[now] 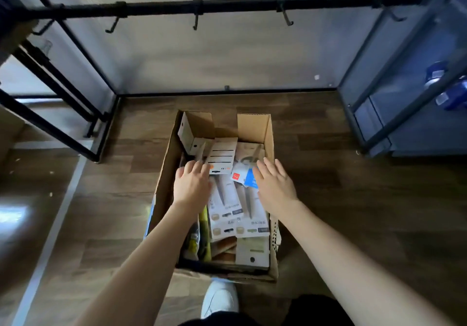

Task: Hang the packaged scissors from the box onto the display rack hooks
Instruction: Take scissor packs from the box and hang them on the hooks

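Observation:
An open cardboard box (pixel 268 133) stands on the wooden floor in front of me, filled with several carded scissors packages (pixel 227 207). My left hand (pixel 191 184) reaches into the box on its left side, fingers spread over the packages. My right hand (pixel 274 185) hovers with straight fingers over the box's right side, above a blue and white package (pixel 249 178). Neither hand holds anything. Above and beyond the box runs the black display rack bar (pixel 227 5) with bare hooks (pixel 195 22) hanging from it.
Black rack frame legs (pixel 63 123) stand on the left. A blue-grey shelf unit (pixel 404 85) with blue items stands on the right. My white shoe (pixel 219 300) touches the near side of the box. A pale wall panel lies behind the rack.

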`<action>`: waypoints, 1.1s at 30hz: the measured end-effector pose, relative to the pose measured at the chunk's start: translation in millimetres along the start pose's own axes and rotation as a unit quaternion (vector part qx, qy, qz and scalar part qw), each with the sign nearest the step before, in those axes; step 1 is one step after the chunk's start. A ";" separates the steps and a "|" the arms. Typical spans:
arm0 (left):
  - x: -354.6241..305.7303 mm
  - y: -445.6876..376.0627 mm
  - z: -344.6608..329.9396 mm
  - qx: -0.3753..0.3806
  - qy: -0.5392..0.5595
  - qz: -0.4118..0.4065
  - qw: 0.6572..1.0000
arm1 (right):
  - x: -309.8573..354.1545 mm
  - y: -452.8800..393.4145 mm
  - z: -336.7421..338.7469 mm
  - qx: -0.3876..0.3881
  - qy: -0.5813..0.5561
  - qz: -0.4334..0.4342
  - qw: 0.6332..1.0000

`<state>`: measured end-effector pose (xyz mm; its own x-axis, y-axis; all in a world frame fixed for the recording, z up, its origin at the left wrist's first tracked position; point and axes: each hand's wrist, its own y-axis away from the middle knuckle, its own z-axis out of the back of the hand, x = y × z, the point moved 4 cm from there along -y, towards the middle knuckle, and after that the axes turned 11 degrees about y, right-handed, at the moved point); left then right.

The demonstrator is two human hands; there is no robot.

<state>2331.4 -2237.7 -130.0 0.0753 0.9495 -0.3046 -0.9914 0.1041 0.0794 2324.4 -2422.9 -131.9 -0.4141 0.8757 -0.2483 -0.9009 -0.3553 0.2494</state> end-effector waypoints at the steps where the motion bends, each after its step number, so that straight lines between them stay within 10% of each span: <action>1: 0.2 -6.7 -7.8 0.003 -0.013 -0.008 1.000 | 0.9 -5.9 -4.8 -0.003 0.017 0.011 1.000; 20: 24.2 -71.8 -92.8 0.013 -0.112 -0.055 0.992 | 11.4 -63.9 -54.1 0.049 0.175 0.058 0.982; 33: 4.7 -39.8 30.2 -0.031 -0.019 -0.043 0.998 | -18.6 -26.0 40.3 -0.006 -0.063 -0.062 0.996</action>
<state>2374.4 -2228.4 -105.9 0.1637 0.9483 -0.2720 -0.9856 0.1689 -0.0043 2360.7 -2416.7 -96.1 -0.2797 0.9471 -0.1571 -0.9460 -0.2440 0.2133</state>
